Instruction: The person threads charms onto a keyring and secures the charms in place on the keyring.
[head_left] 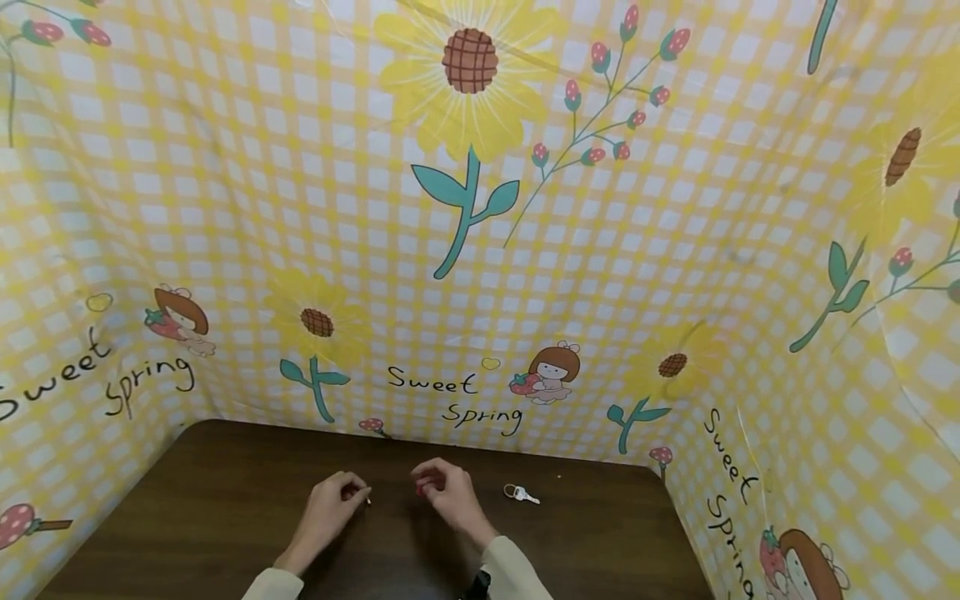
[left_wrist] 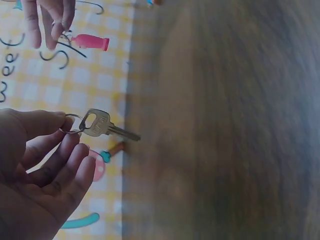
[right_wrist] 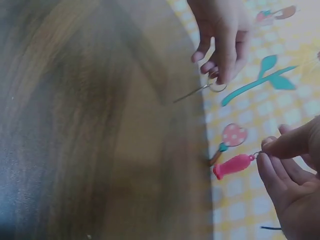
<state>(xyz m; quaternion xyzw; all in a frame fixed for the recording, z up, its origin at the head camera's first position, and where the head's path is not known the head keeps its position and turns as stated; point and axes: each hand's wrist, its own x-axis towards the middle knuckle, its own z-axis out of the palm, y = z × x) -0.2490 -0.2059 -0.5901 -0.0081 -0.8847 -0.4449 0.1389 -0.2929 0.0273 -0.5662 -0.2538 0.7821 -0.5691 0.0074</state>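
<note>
My left hand [head_left: 328, 510] pinches a metal split ring [left_wrist: 74, 115] between thumb and forefinger. From that ring hangs a key [left_wrist: 99, 123], its blade pointing away from the fingers. Across from it, my right hand [head_left: 454, 502] pinches the small link at the top of a pink bottle-shaped charm [right_wrist: 233, 166], which dangles below the fingertips. Both hands are raised over the dark table, a short way apart. To the right of the right hand, another key [head_left: 521, 494] with its own ring [head_left: 508, 489] lies on the table.
A dark brown wooden table [head_left: 210, 492] spreads under the hands. Yellow checked cloth [head_left: 480, 317] with flowers and lettering stands up behind it and on both sides. A tiny light speck [head_left: 558, 477] lies near the back right.
</note>
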